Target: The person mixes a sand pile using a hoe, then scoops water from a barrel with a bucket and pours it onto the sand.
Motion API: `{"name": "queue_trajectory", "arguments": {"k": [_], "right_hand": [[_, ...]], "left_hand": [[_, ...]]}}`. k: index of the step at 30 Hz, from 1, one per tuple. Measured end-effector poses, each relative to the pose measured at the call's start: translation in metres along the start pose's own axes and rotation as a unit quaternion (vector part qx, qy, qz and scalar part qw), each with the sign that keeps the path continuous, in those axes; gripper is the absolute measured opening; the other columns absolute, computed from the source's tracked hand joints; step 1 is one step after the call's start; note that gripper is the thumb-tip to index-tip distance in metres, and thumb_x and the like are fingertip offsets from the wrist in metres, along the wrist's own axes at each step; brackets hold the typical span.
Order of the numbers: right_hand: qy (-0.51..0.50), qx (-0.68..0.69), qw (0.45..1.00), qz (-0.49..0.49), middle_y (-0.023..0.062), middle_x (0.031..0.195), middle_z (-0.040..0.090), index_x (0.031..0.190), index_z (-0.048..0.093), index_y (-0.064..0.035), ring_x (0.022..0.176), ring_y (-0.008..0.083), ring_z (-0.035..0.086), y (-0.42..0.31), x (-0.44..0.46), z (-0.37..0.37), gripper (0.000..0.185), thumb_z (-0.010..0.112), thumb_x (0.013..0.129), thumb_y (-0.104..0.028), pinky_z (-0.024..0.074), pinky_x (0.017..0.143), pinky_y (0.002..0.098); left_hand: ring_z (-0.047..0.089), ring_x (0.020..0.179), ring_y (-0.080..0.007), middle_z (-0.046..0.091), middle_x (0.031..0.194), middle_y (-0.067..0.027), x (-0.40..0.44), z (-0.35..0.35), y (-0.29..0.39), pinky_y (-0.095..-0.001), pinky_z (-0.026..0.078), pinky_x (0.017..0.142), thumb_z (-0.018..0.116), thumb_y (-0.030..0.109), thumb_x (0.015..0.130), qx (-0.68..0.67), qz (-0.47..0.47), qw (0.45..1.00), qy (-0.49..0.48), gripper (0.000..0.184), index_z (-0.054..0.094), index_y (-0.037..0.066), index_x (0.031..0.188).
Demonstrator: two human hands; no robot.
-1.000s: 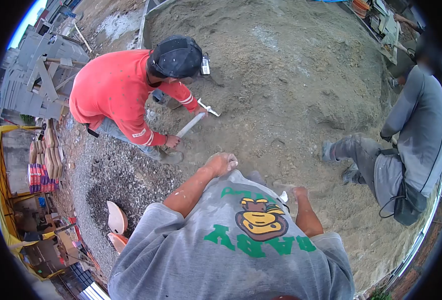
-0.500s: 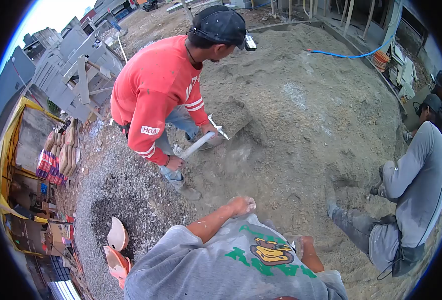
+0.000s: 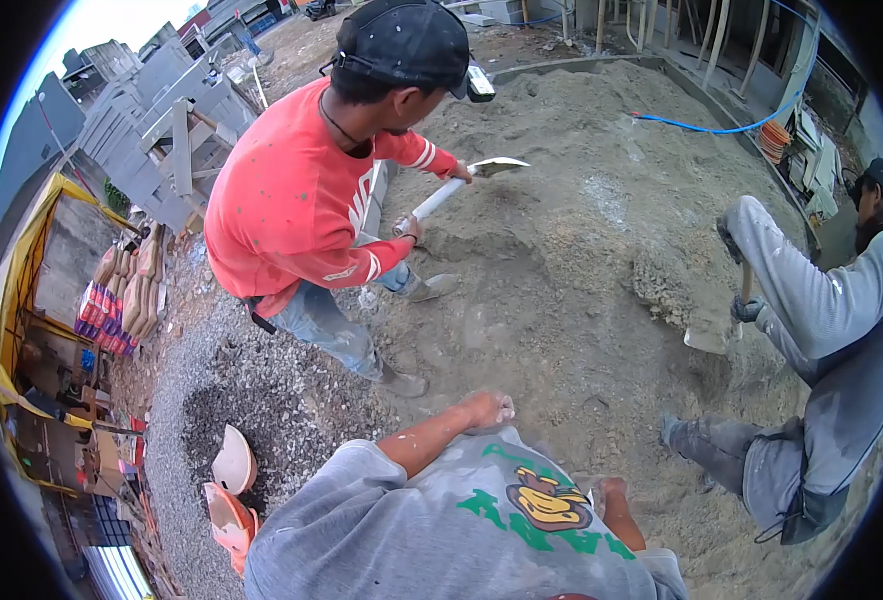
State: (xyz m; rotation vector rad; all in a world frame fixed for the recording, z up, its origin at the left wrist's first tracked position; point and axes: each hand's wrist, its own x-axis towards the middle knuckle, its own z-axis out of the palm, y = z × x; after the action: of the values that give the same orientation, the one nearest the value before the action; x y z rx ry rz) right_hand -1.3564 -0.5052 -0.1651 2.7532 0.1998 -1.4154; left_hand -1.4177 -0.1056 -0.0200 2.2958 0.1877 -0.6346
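Observation:
My left hand (image 3: 489, 409) is beside the top edge of my grey printed shirt (image 3: 392, 530), above the sand (image 3: 482, 340). Its fingers are curled, pale dust marks them, and what they hold, if anything, is hidden. Only the back part of my right hand (image 3: 612, 487) shows past the shirt's right side, its fingers out of sight. Ahead on the left, a person in a red top (image 3: 282, 190) grips a shovel by its white handle (image 3: 437, 203). On the right, a gloved person in grey (image 3: 842, 310) holds another shovel (image 3: 706, 341) with sand near its blade.
Gravel (image 3: 272, 370) lies on the left with broken orange-and-white pieces (image 3: 234, 462). Stacked sacks (image 3: 142, 300) and grey blocks (image 3: 152, 140) stand farther left. A blue hose (image 3: 707, 128) crosses the sand's far side. Another cap is visible at the right.
The red-topped person's shovel has swung up and away. The person in grey has raised an arm, bringing a shovel into view. My view has tilted up since the first frame; my hands stay near my body.

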Motion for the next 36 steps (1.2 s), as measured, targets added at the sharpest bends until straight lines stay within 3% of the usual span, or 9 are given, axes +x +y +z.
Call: {"name": "queue_trajectory", "arguments": {"k": [1,3,5,7,10,19,31,34,36], "right_hand": [[0.019,-0.098,0.992,-0.081,0.0156,0.081,0.065,0.088,0.064,0.0018,0.073,0.0252,0.065,0.01,0.009,0.015,0.033,0.048,0.078,-0.025,0.0521,0.065,0.0354],[-0.002,0.144,0.988,0.048,0.0199,0.071,0.063,0.08,0.062,0.0075,0.056,0.0275,0.064,-0.011,-0.019,0.005,0.033,0.04,0.078,-0.017,0.0526,0.055,0.0371],[-0.036,0.169,0.977,0.127,0.0149,0.092,0.064,0.09,0.064,-0.0011,0.084,0.0253,0.063,-0.026,-0.041,-0.009,0.039,0.056,0.072,-0.035,0.0488,0.069,0.0337],[-0.004,0.268,0.948,0.17,0.0151,0.085,0.065,0.087,0.065,0.0001,0.077,0.0251,0.064,-0.025,-0.041,0.008,0.041,0.062,0.07,-0.037,0.0491,0.067,0.0354],[0.054,0.207,0.967,0.138,0.0161,0.08,0.064,0.085,0.064,0.0017,0.068,0.0247,0.063,0.014,0.017,0.083,0.042,0.065,0.069,-0.037,0.0492,0.064,0.0357],[0.04,0.179,0.972,0.149,0.0178,0.079,0.063,0.087,0.062,0.0027,0.059,0.0256,0.063,-0.003,-0.011,0.065,0.042,0.065,0.068,-0.035,0.0495,0.057,0.035],[0.042,0.25,0.959,0.128,0.0185,0.092,0.062,0.093,0.061,0.0045,0.085,0.0286,0.061,-0.01,0.006,0.077,0.041,0.065,0.069,-0.029,0.0474,0.071,0.0359],[0.017,0.217,0.964,0.15,0.02,0.107,0.057,0.097,0.063,0.0,0.103,0.031,0.054,-0.019,-0.011,0.06,0.045,0.046,0.073,-0.034,0.0427,0.087,0.0376],[0.035,0.205,0.966,0.155,0.0199,0.101,0.06,0.094,0.063,0.0011,0.096,0.0294,0.058,-0.021,-0.013,0.058,0.043,0.056,0.072,-0.035,0.0451,0.081,0.0364]], "left_hand": [[0.059,0.088,-0.0298,0.063,0.092,-0.0137,-0.003,0.001,0.0,-0.04,0.045,0.077,0.052,0.03,0.081,0.0,0.006,1.0,-0.001,0.026,0.062,0.011,0.095],[0.058,0.088,-0.0298,0.062,0.093,-0.0142,-0.012,-0.001,0.003,-0.0395,0.045,0.077,0.052,0.03,0.081,-0.032,-0.023,0.999,-0.016,0.026,0.061,0.01,0.095],[0.058,0.089,-0.0298,0.062,0.093,-0.0147,-0.018,0.001,0.001,-0.039,0.045,0.077,0.051,0.03,0.082,-0.026,-0.015,0.999,-0.017,0.028,0.061,0.008,0.095],[0.059,0.088,-0.0284,0.062,0.091,-0.0142,-0.023,0.004,0.0,-0.0382,0.045,0.076,0.052,0.03,0.081,-0.031,-0.032,0.999,-0.018,0.027,0.061,0.008,0.094],[0.059,0.087,-0.0278,0.063,0.09,-0.0136,-0.03,0.007,-0.001,-0.0378,0.045,0.076,0.052,0.029,0.081,-0.031,-0.018,0.999,-0.038,0.027,0.061,0.008,0.095],[0.057,0.093,-0.0313,0.062,0.095,-0.0148,-0.048,0.011,0.001,-0.0401,0.044,0.08,0.05,0.032,0.08,0.007,-0.037,0.998,-0.049,0.029,0.062,0.01,0.094],[0.056,0.095,-0.0313,0.061,0.098,-0.0149,-0.056,0.008,-0.024,-0.0403,0.042,0.083,0.049,0.031,0.081,-0.022,-0.053,0.998,-0.035,0.028,0.061,0.009,0.094],[0.059,0.09,-0.0275,0.063,0.092,-0.0128,-0.053,0.009,-0.023,-0.0365,0.044,0.079,0.051,0.029,0.08,-0.022,-0.052,0.998,-0.026,0.026,0.062,0.009,0.093],[0.06,0.088,-0.026,0.064,0.089,-0.0119,-0.053,0.009,-0.021,-0.035,0.045,0.078,0.052,0.028,0.08,-0.019,-0.045,0.999,-0.022,0.026,0.062,0.008,0.093]]}}
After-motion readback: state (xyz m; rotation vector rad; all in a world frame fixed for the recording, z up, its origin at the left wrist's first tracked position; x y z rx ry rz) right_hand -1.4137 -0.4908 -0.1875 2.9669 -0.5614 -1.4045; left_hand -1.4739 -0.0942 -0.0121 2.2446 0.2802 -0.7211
